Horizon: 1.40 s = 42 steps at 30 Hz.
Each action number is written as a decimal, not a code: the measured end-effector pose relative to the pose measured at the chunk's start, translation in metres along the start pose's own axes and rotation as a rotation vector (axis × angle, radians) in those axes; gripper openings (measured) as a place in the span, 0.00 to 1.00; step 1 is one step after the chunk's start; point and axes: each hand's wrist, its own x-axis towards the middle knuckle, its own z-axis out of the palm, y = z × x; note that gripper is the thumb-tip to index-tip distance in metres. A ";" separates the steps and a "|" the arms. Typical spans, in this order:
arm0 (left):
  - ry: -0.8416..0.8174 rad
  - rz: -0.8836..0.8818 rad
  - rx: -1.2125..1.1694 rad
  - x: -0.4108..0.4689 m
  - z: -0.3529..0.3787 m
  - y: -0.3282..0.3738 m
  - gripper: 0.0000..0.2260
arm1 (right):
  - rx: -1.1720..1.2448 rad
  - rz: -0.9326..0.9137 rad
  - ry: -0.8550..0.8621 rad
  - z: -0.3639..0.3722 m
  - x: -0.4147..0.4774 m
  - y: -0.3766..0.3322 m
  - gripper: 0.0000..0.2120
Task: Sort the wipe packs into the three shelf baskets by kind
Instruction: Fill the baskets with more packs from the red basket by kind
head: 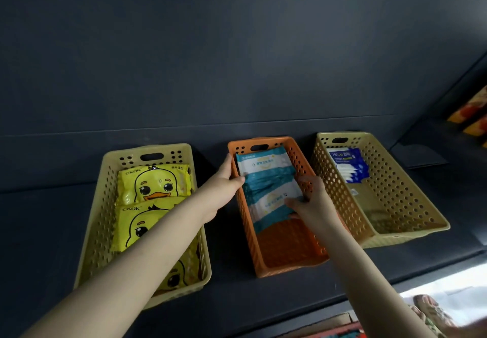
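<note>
Dark shelf [39, 232] is running across the view, with its matte back panel [237, 47] rising behind. At far right, blurred orange-and-yellow packages [474, 116] are showing above a neighbouring shelf [427, 145]. Below the front edge, a pale floor [448, 282] is catching light, and a cardboard edge [329, 323] and a blurred patterned object [432, 311] are lying there.

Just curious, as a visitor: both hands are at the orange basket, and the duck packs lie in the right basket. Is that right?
No. The head view shows the duck packs in the left basket, not the right one. The left hand and right hand are indeed at the orange basket.
</note>
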 end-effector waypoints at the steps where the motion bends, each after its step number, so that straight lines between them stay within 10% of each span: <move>1: -0.004 0.006 -0.002 0.000 -0.001 -0.001 0.33 | -0.047 0.002 0.026 0.000 0.000 0.001 0.25; 16: 0.038 0.062 0.010 -0.001 0.000 0.001 0.31 | 0.086 0.077 -0.251 0.001 0.015 -0.007 0.17; 28: 0.035 0.077 0.014 -0.001 0.000 0.001 0.29 | -0.799 -0.321 -0.419 -0.010 0.026 -0.015 0.26; 42: 0.043 0.071 0.001 -0.001 0.001 0.001 0.30 | -0.731 -0.376 -0.318 -0.003 0.029 0.000 0.19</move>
